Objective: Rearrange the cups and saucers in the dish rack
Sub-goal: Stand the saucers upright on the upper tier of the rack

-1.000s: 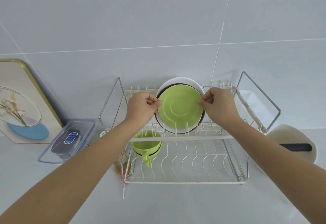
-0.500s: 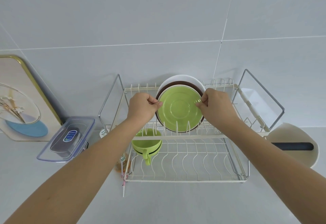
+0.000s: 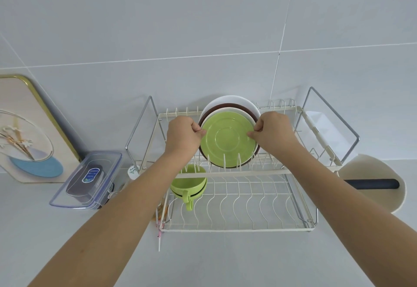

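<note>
Seen from the head camera, with both arms stretched toward the white wire dish rack (image 3: 237,228) on the grey bench (image 3: 225,264): green saucer (image 3: 228,141) upright in the upper tier, lower edge down among the tines, front of a row. Left hand (image 3: 184,134) pinching the saucer's left rim between thumb and curled fingers; right hand (image 3: 274,132) pinching the right rim the same way. Each grip clenched on the saucer, neither released. Directly behind, a cream rim, then a brown saucer (image 3: 225,107), then a larger white plate (image 3: 228,101), all standing on edge and close together. Below on the lower tier, at its left end, 2 green cups (image 3: 188,184) nested, handle pointing toward the camera; remaining lower slots bare wire.

Off the rack: a clear lidded container (image 3: 88,180) to the left, a gold-edged picture board (image 3: 29,133) leaning on the tiled wall, a cream mat with a dark handle (image 3: 372,184) on it to the right.

Progress, judged from the layout: well advanced, with cups gathered below and saucers lined up above. Probably left: letting go of the green saucer once seated, then any last straightening. Whether more pieces wait out of frame, impossible to say.
</note>
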